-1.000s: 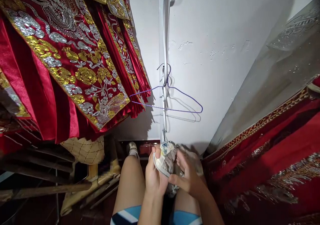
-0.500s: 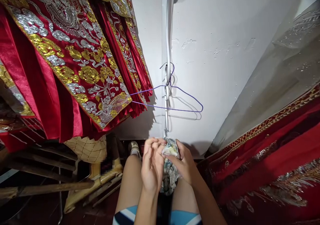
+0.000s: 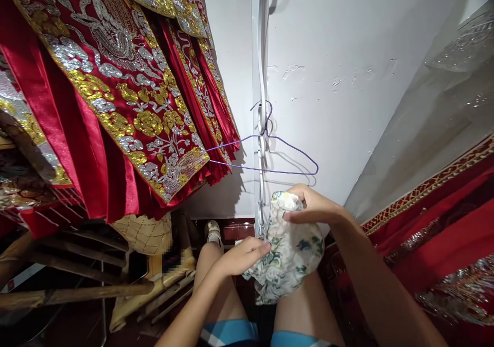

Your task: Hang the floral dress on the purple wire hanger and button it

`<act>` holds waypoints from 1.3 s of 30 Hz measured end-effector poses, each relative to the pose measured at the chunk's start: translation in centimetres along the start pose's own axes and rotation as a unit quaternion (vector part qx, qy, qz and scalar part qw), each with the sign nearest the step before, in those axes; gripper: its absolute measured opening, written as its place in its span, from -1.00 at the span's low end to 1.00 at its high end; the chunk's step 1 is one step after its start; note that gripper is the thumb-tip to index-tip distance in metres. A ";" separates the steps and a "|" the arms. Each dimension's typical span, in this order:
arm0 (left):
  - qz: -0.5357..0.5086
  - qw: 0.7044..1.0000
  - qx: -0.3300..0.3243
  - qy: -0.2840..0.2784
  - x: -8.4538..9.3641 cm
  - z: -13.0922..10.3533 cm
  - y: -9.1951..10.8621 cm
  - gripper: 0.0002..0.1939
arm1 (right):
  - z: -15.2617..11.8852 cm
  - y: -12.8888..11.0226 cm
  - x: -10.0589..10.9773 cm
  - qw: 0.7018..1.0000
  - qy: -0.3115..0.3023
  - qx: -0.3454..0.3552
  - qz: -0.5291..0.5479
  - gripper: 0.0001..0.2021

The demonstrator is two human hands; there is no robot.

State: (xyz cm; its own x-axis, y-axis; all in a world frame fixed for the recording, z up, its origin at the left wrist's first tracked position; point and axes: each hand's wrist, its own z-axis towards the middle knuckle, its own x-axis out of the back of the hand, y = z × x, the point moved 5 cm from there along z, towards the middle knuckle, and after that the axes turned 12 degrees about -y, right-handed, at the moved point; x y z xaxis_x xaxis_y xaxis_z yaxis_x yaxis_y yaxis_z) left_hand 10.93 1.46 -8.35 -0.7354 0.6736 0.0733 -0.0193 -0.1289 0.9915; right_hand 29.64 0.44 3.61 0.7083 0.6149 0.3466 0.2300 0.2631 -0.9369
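Observation:
A white floral cloth (image 3: 295,254), gathered and crumpled, with green, blue and yellow print, hangs between my two hands above my lap. My right hand (image 3: 312,205) grips its top edge, thumb in front and fingers behind. Lower down, my left hand (image 3: 247,254) pinches the left side of the fabric, its thumb on the front. The cloth covers part of the fingers of both hands. Beyond it, a thin purple wire hanger (image 3: 291,146) hangs bare from a white hooked strip (image 3: 261,74) on the wall.
Red skirts with gold and silver embroidery (image 3: 148,123) fill the left and overlap the hanger's left end. Bamboo furniture (image 3: 154,290) stands at lower left. To the right hang a clear plastic cover (image 3: 432,89) and red beaded fabric (image 3: 443,223). A white wall (image 3: 328,38) faces me.
The cloth, earlier bunched in my right hand, is now spread wider and raised to the right. My left hand, formerly palm up with fingers loose, has turned and taken hold of the fabric.

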 end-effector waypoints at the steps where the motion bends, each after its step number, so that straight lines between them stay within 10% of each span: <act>1: 0.028 0.999 0.024 -0.031 0.4 0.1 -0.2 -0.57 | 0.2 -0.1 1.1 0.999 0.039 -0.001 -0.029 -0.82; 7: 0.424 0.892 0.128 -0.087 5.6 0.6 0.3 -0.60 | 2.1 2.9 6.8 0.907 0.362 0.031 -0.214 -0.84; 9: 0.501 0.852 0.135 -0.067 7.5 0.7 1.2 -0.75 | 3.0 5.1 7.7 0.905 0.365 0.025 -0.218 -0.79; 13: 0.495 0.865 0.082 -0.031 9.9 0.9 4.1 -0.71 | 2.7 7.8 8.9 0.909 0.361 0.000 -0.208 -0.73; 21: 0.444 0.885 -0.069 0.124 12.1 2.5 10.0 -0.59 | -3.3 4.7 11.2 0.844 0.471 -0.045 -0.252 -0.61; 28: 0.292 0.918 -0.208 0.173 12.0 7.5 13.8 -0.78 | -3.0 5.2 10.6 0.890 0.427 -0.040 -0.155 -0.70; 35: 0.510 0.848 -0.008 0.146 10.8 10.6 15.5 -0.61 | -1.4 5.4 7.3 0.905 0.401 -0.029 -0.140 -0.66; 39: 0.573 0.779 -0.061 0.247 11.3 8.9 15.6 -0.55 | -2.7 3.9 6.7 0.873 0.440 0.031 -0.207 -0.71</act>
State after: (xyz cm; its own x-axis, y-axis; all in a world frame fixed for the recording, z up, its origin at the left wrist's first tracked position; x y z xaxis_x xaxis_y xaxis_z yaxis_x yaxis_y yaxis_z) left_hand 8.33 13.54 8.95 -0.4880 -0.2929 0.8223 0.7994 -0.5281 0.2863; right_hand 37.12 3.56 2.17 0.8176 -0.3447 0.4612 0.5711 0.3838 -0.7256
